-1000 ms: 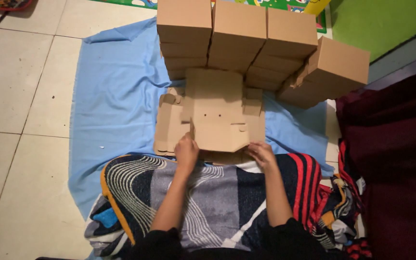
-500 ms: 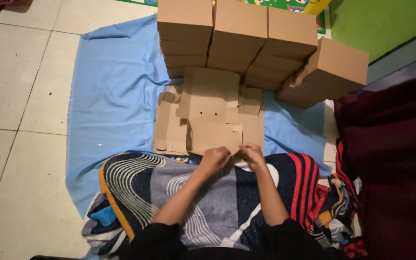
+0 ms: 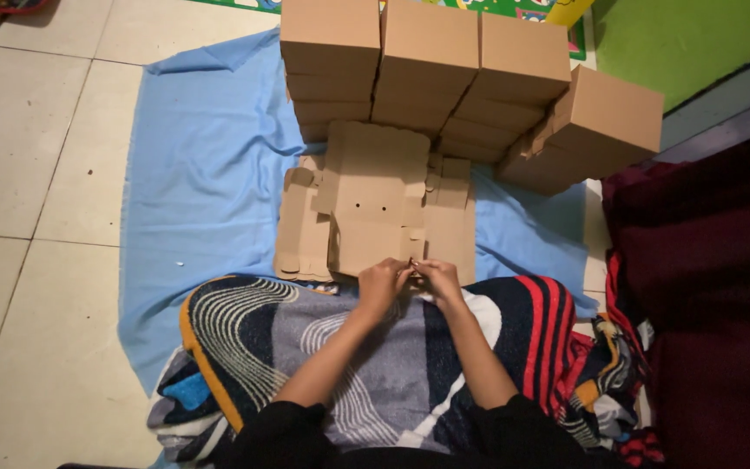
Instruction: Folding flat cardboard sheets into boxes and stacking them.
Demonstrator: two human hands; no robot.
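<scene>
A flat, unfolded brown cardboard box blank (image 3: 373, 208) lies on a blue cloth (image 3: 210, 174) in front of me. My left hand (image 3: 381, 282) and my right hand (image 3: 438, 278) meet at the blank's near edge, fingertips together, pinching a small flap there. Both hands touch the cardboard. Under my forearms a patterned blanket (image 3: 305, 347) with grey swirls and red stripes covers my lap.
Several folded brown cardboard boxes (image 3: 427, 61) are stacked behind the blank; one more box (image 3: 605, 122) leans at the right. Pale floor tiles (image 3: 36, 174) lie to the left. A dark red fabric mass (image 3: 713, 287) fills the right side. A green surface (image 3: 696, 35) is at top right.
My hands were apart on the blank's near edge; the left has moved right, and both now meet at one spot on that edge.
</scene>
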